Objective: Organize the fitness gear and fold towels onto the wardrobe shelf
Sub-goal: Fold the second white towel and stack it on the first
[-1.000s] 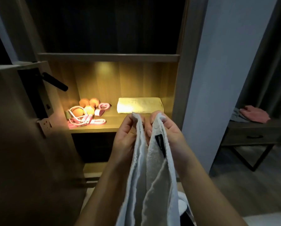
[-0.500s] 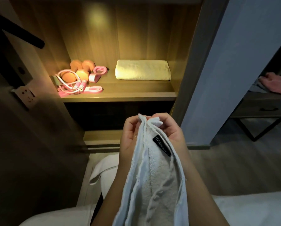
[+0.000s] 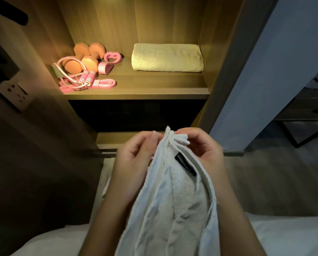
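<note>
A white terry-cloth towel (image 3: 173,209) hangs nearest the camera in long folds between the two forearms, held in the air below and in front of the wardrobe; the left hand (image 3: 134,159) pinches its gathered top edge, fingers (image 3: 145,137) curled onto the cloth; the right hand (image 3: 204,154) grips the bunched corners just beside it, its fingers (image 3: 193,133) curled round them too; a small black woven label (image 3: 185,166) lies on the hem under the right hand; white bedding (image 3: 284,235) spreads beneath the arms; beyond, the lit wooden wardrobe shelf (image 3: 154,89) carries a folded pale yellowish towel (image 3: 167,58) lying flat by its right wall; on the left side, apart from it, sit orange dumbbells (image 3: 86,58), a pink heart-shaped ring (image 3: 112,57) just beside them, a pink skipping rope (image 3: 86,76) and a flat pink resistance band (image 3: 106,83) at the front; a dark side table (image 3: 306,111) stands far right.
</note>
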`<state>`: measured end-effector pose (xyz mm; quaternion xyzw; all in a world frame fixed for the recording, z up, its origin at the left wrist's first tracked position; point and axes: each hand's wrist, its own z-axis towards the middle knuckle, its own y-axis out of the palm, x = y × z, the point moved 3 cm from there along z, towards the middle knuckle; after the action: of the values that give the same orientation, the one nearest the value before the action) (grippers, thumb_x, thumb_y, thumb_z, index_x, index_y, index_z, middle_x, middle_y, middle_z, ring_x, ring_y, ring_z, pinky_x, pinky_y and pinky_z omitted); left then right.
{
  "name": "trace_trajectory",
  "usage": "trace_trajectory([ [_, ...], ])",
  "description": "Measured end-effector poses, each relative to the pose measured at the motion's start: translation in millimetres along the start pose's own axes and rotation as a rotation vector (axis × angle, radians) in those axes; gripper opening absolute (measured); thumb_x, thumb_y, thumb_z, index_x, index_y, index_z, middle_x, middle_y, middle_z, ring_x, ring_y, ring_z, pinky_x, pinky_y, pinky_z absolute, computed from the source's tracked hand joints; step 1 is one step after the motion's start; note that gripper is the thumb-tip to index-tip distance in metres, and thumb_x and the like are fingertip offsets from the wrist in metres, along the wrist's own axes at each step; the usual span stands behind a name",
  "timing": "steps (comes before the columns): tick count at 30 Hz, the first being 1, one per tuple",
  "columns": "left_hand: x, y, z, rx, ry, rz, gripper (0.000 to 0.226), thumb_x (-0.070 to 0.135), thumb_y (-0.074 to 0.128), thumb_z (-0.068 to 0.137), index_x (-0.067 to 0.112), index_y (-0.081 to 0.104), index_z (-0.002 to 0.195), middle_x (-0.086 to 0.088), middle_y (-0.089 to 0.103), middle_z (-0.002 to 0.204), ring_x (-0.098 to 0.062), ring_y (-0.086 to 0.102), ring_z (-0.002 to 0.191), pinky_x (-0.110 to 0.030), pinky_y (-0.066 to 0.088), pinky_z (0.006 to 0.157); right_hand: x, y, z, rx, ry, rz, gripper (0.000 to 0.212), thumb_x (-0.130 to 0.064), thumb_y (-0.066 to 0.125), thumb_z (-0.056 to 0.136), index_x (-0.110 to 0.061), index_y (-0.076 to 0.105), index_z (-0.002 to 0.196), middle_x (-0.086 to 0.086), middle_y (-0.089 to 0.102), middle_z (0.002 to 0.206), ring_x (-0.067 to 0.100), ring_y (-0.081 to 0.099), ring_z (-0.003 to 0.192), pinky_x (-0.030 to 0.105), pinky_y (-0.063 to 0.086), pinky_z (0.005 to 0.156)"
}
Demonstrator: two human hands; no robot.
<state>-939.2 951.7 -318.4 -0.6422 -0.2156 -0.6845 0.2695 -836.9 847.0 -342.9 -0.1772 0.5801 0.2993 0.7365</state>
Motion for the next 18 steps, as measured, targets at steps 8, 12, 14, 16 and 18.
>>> trace_trajectory([
  [8, 23, -13, 1, -0.097, 0.029, 0.129, 0.014, 0.02, 0.063, 0.087, 0.02, 0.076, 0.092, 0.007, 0.075, 0.088, -0.007, 0.071, 0.084, -0.017, 0.054, 0.075, -14, 2, -5, -0.042, -0.098, -0.041, 0.008, -0.02, 0.073, 0.086, -0.019, 0.067, 0.09, 0.002, 0.065, 0.091, 0.027, 0.064, 0.087, 0.045, 0.055, 0.077],
  [12, 24, -13, -4, -0.079, 0.089, 0.225, 0.017, 0.016, 0.063, 0.089, 0.024, 0.076, 0.097, 0.013, 0.075, 0.09, -0.004, 0.07, 0.088, -0.021, 0.056, 0.077, -15, 0, -8, -0.029, -0.057, 0.009, 0.009, -0.02, 0.075, 0.083, -0.021, 0.068, 0.088, 0.003, 0.067, 0.088, 0.026, 0.065, 0.083, 0.038, 0.055, 0.074],
  [14, 24, -13, -6, -0.059, 0.114, 0.273, 0.019, 0.017, 0.064, 0.089, 0.026, 0.076, 0.1, 0.016, 0.074, 0.091, -0.001, 0.069, 0.089, -0.021, 0.056, 0.078, -16, -1, -9, -0.011, -0.052, 0.032, 0.009, -0.021, 0.076, 0.082, -0.022, 0.069, 0.087, 0.004, 0.068, 0.088, 0.025, 0.066, 0.084, 0.035, 0.056, 0.075],
  [16, 26, -12, -6, -0.036, 0.142, 0.339, 0.019, 0.018, 0.064, 0.089, 0.029, 0.076, 0.101, 0.019, 0.073, 0.09, 0.002, 0.068, 0.088, -0.021, 0.056, 0.077, -16, 0, -10, -0.004, -0.049, 0.043, 0.009, -0.019, 0.076, 0.082, -0.02, 0.069, 0.087, 0.005, 0.069, 0.088, 0.026, 0.066, 0.084, 0.036, 0.057, 0.075],
  [18, 26, -12, -6, -0.016, 0.15, 0.389, 0.02, 0.019, 0.065, 0.089, 0.029, 0.076, 0.101, 0.021, 0.073, 0.09, 0.003, 0.068, 0.088, -0.023, 0.056, 0.078, -16, 0, -11, 0.009, -0.06, 0.039, 0.008, -0.016, 0.075, 0.082, -0.016, 0.068, 0.086, 0.006, 0.068, 0.087, 0.027, 0.065, 0.084, 0.037, 0.056, 0.075],
])
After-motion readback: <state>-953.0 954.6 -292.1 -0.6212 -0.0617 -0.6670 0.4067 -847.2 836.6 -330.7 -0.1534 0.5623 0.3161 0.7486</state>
